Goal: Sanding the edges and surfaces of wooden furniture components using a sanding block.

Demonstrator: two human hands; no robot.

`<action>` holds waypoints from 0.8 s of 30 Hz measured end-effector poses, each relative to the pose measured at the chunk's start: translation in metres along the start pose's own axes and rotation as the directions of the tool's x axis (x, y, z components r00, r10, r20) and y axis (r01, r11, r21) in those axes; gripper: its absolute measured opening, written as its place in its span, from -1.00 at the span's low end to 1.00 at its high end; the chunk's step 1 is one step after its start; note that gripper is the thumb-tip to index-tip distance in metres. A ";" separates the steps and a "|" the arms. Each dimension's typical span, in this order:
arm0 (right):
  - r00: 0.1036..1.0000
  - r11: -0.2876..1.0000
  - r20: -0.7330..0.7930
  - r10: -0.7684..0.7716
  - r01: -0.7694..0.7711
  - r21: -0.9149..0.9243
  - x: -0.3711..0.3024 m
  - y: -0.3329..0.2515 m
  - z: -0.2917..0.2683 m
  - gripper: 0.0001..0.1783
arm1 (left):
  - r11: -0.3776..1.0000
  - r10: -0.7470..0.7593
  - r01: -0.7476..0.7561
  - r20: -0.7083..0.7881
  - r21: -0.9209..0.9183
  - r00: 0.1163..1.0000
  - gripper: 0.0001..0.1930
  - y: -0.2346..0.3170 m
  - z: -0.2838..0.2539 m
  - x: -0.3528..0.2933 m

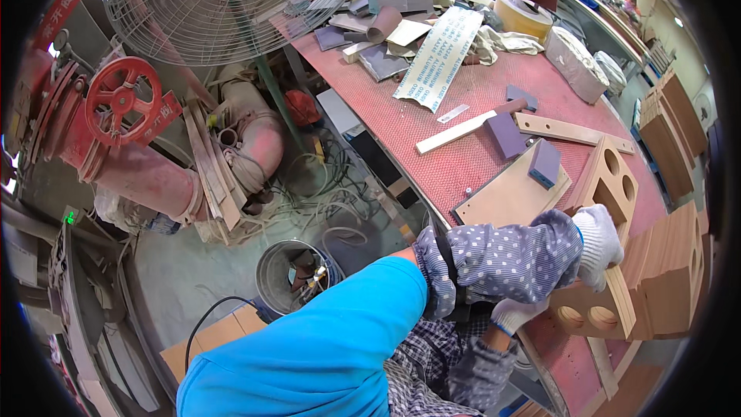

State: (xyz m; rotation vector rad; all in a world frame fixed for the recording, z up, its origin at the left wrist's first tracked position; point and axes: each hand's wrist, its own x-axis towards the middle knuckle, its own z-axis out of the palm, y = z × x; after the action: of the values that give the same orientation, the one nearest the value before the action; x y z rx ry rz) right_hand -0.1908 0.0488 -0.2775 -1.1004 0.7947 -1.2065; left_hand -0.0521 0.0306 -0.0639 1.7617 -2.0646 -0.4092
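My left hand (598,245), in a white knit glove, is closed on the upper edge of a light wooden piece (624,303) with round holes in its face. My right hand (519,313), also gloved, is lower down, close to the left end of that piece. Its fingers are largely hidden by my left sleeve (509,262), grey with white dots. Just beyond my left hand, another wooden piece with round holes (598,161) lies on the red-topped table (494,177). A flat wooden board (502,199) carries a purple sanding block (545,164).
A second purple block (505,135), a stick-like tool (463,130) and a drilled wooden strip (570,130) lie farther back. Sandpaper scraps (401,0) and tape rolls (523,17) cover the far end. Stacked wooden parts (660,278) stand right. Left are a fan (231,8) and bucket (272,278).
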 end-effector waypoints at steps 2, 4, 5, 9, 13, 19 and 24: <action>0.950 0.941 0.218 -0.224 0.269 -0.205 0.032 0.032 -0.031 -0.49 | 0.999 -0.011 0.013 0.033 -0.042 0.999 -0.51 0.005 -0.001 0.000; 0.940 0.884 0.187 -0.284 0.332 -0.329 0.055 0.068 -0.061 -0.51 | 0.999 0.017 -0.016 0.018 -0.052 1.000 -0.51 -0.001 -0.003 -0.001; 0.925 0.822 0.163 -0.343 0.379 -0.424 0.060 0.076 -0.067 -0.52 | 0.999 0.032 -0.031 0.013 -0.038 0.999 -0.50 -0.001 -0.003 -0.001; 0.974 0.925 0.007 0.227 -0.218 0.310 -0.004 0.006 -0.005 -0.38 | 1.000 -0.008 0.008 0.004 -0.009 1.000 -0.51 -0.003 0.001 -0.003; 0.953 0.938 0.216 -0.213 0.261 -0.229 0.082 0.099 -0.104 -0.29 | 0.998 0.052 -0.051 0.023 -0.032 0.998 -0.52 0.011 -0.002 0.006; 0.996 0.999 0.082 -0.020 0.016 0.042 0.013 0.013 -0.007 -0.46 | 1.000 -0.021 0.021 0.039 -0.006 0.999 -0.52 -0.004 0.002 0.004; 0.995 0.996 0.094 -0.028 0.035 -0.078 0.019 0.027 -0.030 -0.45 | 0.999 -0.009 0.011 0.044 -0.037 0.999 -0.49 0.000 -0.005 0.001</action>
State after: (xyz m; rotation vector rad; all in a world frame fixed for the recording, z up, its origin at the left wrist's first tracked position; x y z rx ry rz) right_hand -0.2063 0.0229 -0.3105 -1.2296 0.7615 -1.1493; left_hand -0.0494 0.0302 -0.0594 1.7576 -2.0654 -0.4899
